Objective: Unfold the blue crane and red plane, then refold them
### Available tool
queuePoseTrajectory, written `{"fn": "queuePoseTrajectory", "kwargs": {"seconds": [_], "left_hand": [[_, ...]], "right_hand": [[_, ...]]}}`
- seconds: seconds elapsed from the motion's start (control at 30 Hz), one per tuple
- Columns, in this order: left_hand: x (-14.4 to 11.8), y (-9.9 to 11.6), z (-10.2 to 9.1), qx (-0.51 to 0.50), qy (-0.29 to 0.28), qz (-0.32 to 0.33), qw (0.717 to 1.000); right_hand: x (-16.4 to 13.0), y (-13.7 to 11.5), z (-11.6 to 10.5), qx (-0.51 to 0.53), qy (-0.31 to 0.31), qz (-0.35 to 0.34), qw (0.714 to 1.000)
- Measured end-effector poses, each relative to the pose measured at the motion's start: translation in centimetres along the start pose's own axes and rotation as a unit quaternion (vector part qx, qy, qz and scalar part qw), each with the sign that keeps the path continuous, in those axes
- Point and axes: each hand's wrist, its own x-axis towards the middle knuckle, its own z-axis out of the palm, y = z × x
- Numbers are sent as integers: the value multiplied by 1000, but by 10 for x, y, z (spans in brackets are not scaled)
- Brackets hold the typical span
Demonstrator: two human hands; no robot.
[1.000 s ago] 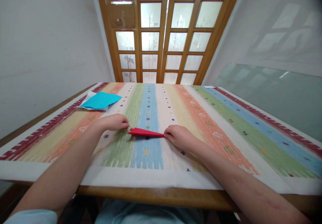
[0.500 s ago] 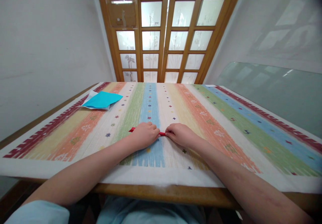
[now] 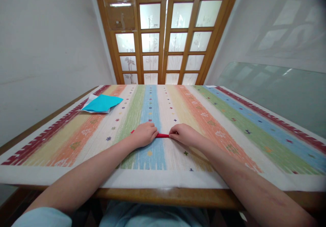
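A person presses a folded red paper (image 3: 162, 135) flat on a striped tablecloth (image 3: 229, 125) — left hand (image 3: 144, 135) curled over most of it, fingers bearing down, right hand (image 3: 185, 135) pinching its right tip. Only a short red strip shows between the hands. The step looks like the sharpening of a crease — finishing it would call for steady pressure along the fold. Blue paper (image 3: 102, 103) lies well apart, at far left.

Bright, soft backlight through frosted door panes (image 3: 150, 16); edges warped.
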Motion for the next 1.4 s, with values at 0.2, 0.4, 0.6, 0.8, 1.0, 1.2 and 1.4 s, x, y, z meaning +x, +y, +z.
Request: {"fn": "queuePoseTrajectory", "kwargs": {"seconds": [0.2, 0.4, 0.6, 0.8, 1.0, 1.2, 1.4], "left_hand": [[0, -9, -5, -9, -26, 18, 999], [1, -7, -10, -2, -38, 22, 999], [1, -6, -11, -11, -40, 12, 999], [3, -9, -9, 0, -40, 7, 999], [4, -10, -8, 10, -49, -7, 999], [5, -10, -8, 9, -46, -9, 999], [5, -11, -8, 11, -50, -1, 999]], "right_hand": [[-1, 5, -3, -9, -6, -7, 1000], [-1, 1, 1, -48, 15, 2, 999], [1, -1, 4, -41, 8, 41, 998], [3, 1, 6, -32, 1, 72, 997], [7, 2, 7, -45, -16, 85, 995], [8, 7, 7, -26, -26, 73, 997], [9, 5, 5, -81, -21, 62, 995]]}}
